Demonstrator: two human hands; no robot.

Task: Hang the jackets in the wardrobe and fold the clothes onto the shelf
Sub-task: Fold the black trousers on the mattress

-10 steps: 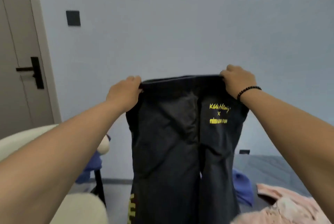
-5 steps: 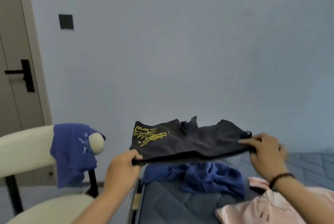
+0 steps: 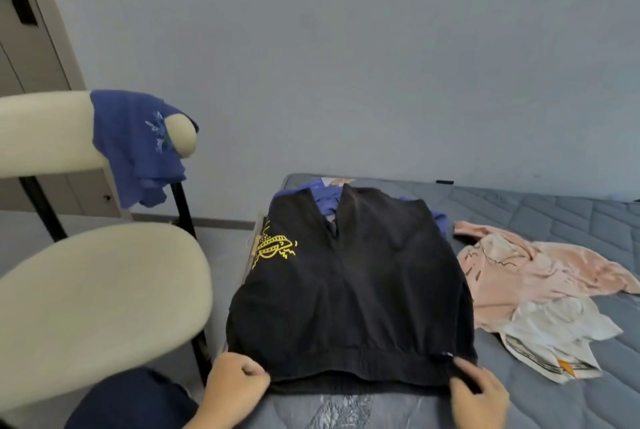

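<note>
A pair of black shorts (image 3: 349, 286) with a yellow print lies flat on the grey mattress (image 3: 540, 220), waistband toward me. My left hand (image 3: 235, 390) grips the waistband's left corner in a curled fist. At the right corner my right hand (image 3: 479, 394) pinches the waistband. Under the shorts' far end a blue garment (image 3: 327, 200) peeks out. A pink garment (image 3: 530, 272) lies to the right of the shorts, with a white printed garment (image 3: 550, 335) beside it.
A cream chair (image 3: 100, 297) stands left of the bed, with a blue garment (image 3: 138, 148) draped over its backrest. A door frame (image 3: 45, 12) is at the far left. The plain wall is behind the bed.
The shorts came down from being held up in the air to lying spread on the mattress. Both hands lowered with them, still on the waistband, and my view tilted down.
</note>
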